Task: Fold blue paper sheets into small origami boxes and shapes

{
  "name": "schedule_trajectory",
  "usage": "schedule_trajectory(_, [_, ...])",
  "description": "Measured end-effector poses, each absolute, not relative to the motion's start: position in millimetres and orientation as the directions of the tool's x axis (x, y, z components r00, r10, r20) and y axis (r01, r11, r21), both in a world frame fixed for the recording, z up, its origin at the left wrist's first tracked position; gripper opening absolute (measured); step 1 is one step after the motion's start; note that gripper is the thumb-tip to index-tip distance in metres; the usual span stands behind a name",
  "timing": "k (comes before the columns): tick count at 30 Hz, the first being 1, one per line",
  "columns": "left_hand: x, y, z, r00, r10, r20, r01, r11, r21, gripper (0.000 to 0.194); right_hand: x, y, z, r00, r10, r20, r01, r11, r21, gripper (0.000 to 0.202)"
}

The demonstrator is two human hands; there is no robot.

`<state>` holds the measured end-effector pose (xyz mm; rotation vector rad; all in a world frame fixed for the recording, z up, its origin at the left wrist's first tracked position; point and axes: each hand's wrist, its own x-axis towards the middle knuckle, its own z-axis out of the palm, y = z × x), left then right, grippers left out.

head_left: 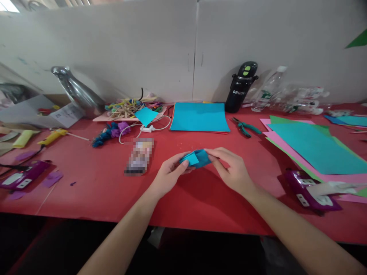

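Between my two hands is a small folded piece of blue paper (202, 158), held above the red table (229, 214). My left hand (171, 171) pinches its left end, thumb on top and the other fingers behind and below. With thumb and forefinger, my right hand (229, 166) grips its right corner. The folds stand partly apart, with a lighter flap facing up near my left thumb. Behind the hands lies a stack of blue paper sheets (199, 117). Left of my left hand rests a phone with a blurred screen (140, 156).
At the right are pliers (246, 127), fanned coloured sheets (318, 147) and a purple power strip (311, 191). A black bottle (241, 88) stands at the back. To the left are a metal flask (80, 93), a yellow glue gun (53, 136) and another power strip (25, 175).
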<state>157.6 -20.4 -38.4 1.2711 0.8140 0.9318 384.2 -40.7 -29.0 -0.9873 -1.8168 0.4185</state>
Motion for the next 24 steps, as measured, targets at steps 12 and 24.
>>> schedule_trajectory(12, [156.8, -22.3, -37.4, 0.384, 0.918, -0.095, -0.221, 0.191, 0.956, 0.043, 385.8, -43.7, -30.2, -0.278, 0.756, 0.593, 0.487, 0.643, -0.591, 0.045])
schedule_trajectory(24, [156.1, -22.7, -37.9, 0.353, 0.928, -0.121, -0.237, 0.214, 0.948, 0.043, 383.5, -42.3, -30.7, -0.386, 0.772, 0.504, 0.488, 0.635, -0.599, 0.048])
